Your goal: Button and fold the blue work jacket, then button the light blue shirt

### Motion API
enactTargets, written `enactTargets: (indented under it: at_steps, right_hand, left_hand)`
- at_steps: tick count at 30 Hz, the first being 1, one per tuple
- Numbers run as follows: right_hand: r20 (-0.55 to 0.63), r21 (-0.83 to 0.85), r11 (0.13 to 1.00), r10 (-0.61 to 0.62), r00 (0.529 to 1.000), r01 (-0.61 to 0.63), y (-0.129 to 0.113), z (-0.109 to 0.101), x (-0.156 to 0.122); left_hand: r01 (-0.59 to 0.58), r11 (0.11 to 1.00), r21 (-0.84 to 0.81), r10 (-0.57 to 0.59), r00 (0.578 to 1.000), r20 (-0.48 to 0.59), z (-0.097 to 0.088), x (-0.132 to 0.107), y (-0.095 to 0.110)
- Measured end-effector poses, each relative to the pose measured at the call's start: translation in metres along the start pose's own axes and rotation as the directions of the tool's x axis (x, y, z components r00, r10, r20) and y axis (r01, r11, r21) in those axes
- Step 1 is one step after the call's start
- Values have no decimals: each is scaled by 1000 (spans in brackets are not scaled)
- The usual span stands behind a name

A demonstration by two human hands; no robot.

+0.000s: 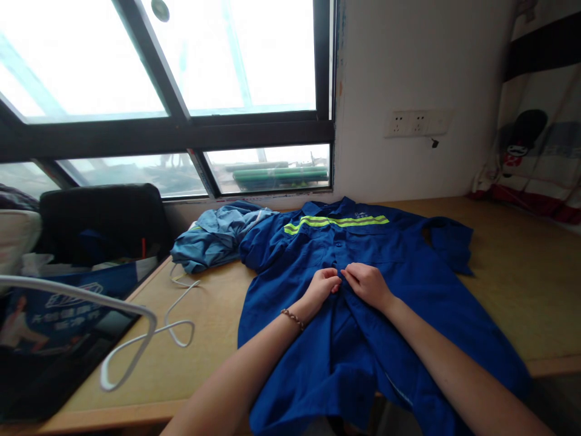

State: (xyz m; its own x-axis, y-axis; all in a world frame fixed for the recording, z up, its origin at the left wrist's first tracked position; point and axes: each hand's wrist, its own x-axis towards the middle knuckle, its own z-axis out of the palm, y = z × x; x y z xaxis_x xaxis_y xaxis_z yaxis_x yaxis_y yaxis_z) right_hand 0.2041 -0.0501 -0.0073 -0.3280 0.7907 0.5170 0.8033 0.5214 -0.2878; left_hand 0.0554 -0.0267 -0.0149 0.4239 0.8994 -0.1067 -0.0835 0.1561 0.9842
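A bright blue work shirt (408, 303) with a yellow-green reflective stripe lies spread flat on a wooden table (521, 284). Both my hands rest at the middle of its front. My left hand (323, 283), with a bead bracelet on the wrist, has its fingers curled and pinches the shirt's front edge. Just to the right, my right hand (367, 283) pinches the opposite edge of the placket, and the fingertips of the two hands nearly touch. Whatever small part sits between the fingertips is hidden.
A lighter blue garment (218, 239) lies crumpled at the shirt's left. A white plastic hanger (145, 339) lies on the table's left part. Beyond the left edge stand a black bag (102, 221) and a printed bag (54, 309). Window and wall with sockets (417, 123) stand behind.
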Motion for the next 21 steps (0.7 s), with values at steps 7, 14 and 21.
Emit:
enactTargets:
  at_steps: [7, 14, 21]
  right_hand:
    - [220, 637, 662, 334, 917, -394, 14, 17, 6]
    - [531, 747, 199, 396, 749, -635, 24, 20, 8]
    - [314, 569, 634, 421, 851, -523, 21, -1, 9]
  left_hand:
    - [-49, 999, -2, 49, 998, 27, -1, 2, -2]
    - [-138, 983, 124, 131, 989, 65, 0, 1, -3]
    - [-183, 948, 261, 167, 983, 80, -4, 7, -5]
